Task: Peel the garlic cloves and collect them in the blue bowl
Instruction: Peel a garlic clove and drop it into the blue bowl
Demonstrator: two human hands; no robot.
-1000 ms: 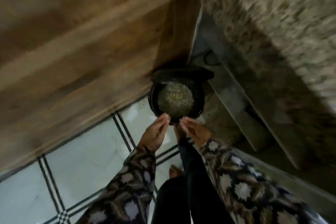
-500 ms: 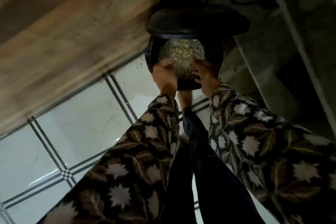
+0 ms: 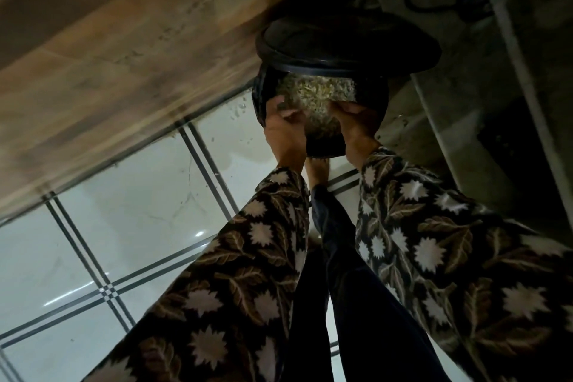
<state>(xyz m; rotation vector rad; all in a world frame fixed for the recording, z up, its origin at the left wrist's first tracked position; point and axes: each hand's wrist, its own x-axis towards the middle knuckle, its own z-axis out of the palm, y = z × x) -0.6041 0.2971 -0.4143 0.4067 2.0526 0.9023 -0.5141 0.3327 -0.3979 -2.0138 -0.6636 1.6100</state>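
Floor (image 3: 130,220): glossy white tiles with dark striped borders. Black bin (image 3: 325,146) stands on it by the wooden cabinet base (image 3: 124,56), lid (image 3: 341,40) raised. Bare foot (image 3: 319,169) on the tile just beside the bin. Small specks (image 3: 238,108) nearby.

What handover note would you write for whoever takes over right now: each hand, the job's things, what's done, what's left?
Left hand and right hand: both over the mouth of the black bin, fingers bent; whether they hold anything is unclear.
Its lid is up; yellowish scraps inside.
Garlic cloves and blue bowl: not in view.
Done: cannot tell from here.
Left: go to the bowl, check for unpeeled cloves.
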